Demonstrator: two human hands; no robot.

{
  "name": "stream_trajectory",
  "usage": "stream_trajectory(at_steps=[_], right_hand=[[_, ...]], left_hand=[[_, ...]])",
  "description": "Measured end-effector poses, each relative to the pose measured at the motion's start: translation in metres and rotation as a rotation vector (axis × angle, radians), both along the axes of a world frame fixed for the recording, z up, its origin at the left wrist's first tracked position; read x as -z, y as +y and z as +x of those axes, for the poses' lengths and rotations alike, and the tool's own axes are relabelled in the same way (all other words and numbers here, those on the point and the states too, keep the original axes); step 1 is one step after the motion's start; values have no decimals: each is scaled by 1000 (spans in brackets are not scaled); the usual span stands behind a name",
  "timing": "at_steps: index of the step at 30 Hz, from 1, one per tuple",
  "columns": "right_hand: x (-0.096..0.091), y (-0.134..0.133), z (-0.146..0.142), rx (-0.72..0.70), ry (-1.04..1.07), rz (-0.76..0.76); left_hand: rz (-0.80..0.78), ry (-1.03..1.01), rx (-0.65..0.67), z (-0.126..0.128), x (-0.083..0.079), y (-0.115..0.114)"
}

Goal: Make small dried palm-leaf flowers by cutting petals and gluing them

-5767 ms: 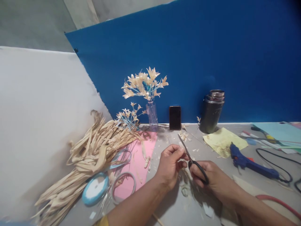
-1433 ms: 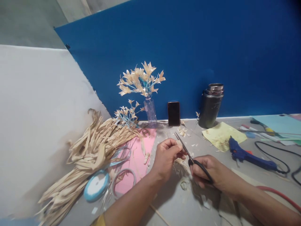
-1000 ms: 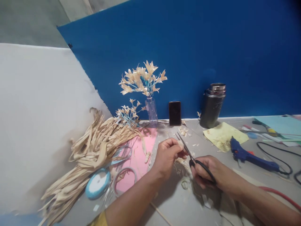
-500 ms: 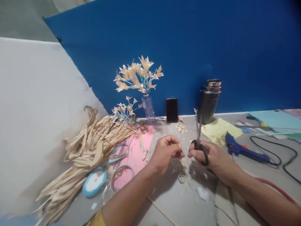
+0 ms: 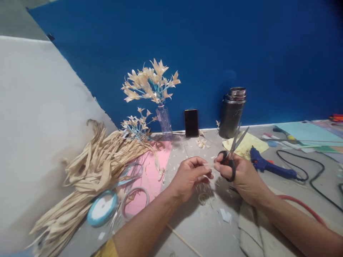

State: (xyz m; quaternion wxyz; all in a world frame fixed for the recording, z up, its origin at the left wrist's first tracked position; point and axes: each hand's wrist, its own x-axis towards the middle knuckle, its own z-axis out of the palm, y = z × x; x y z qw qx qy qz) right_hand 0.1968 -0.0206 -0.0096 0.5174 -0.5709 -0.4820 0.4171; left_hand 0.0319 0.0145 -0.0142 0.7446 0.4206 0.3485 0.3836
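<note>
My right hand is closed round the black handles of a pair of scissors. The blades point up and away from me and stand apart. My left hand pinches a small pale sliver, which looks like dried husk. Its other end reaches the thumb and fingertips of my right hand, and I cannot tell how firmly they grip it. Below both hands lie a curled pale strip and scattered husk scraps on the grey table.
Left of my hands are a heap of dried husks, a blue ribbon spool and a tape roll. Behind stand husk flowers in a clear bottle, a phone and a dark flask. A corded blue glue gun lies right.
The scissors have tilted to the right and their blades now show spread. The pale sliver now shows between my fingertips. The whole view has shifted slightly.
</note>
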Motion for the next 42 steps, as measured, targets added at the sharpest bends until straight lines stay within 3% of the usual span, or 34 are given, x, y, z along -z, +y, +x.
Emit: stream_trajectory(at_steps=[3, 9, 11, 32, 42], right_hand=[[0, 0, 0, -72, 3, -33], [5, 0, 9, -496, -138, -137], [8, -1, 9, -571, -150, -174], [12, 0, 5, -630, -178, -256], [15, 0, 9, -673, -171, -248]], left_hand=[[35, -5, -46, 0, 1, 2], [70, -32, -92, -14, -14, 14], [72, -52, -107, -18, -18, 17], [78, -60, -91, -24, -21, 18], [152, -34, -52, -30, -24, 23]])
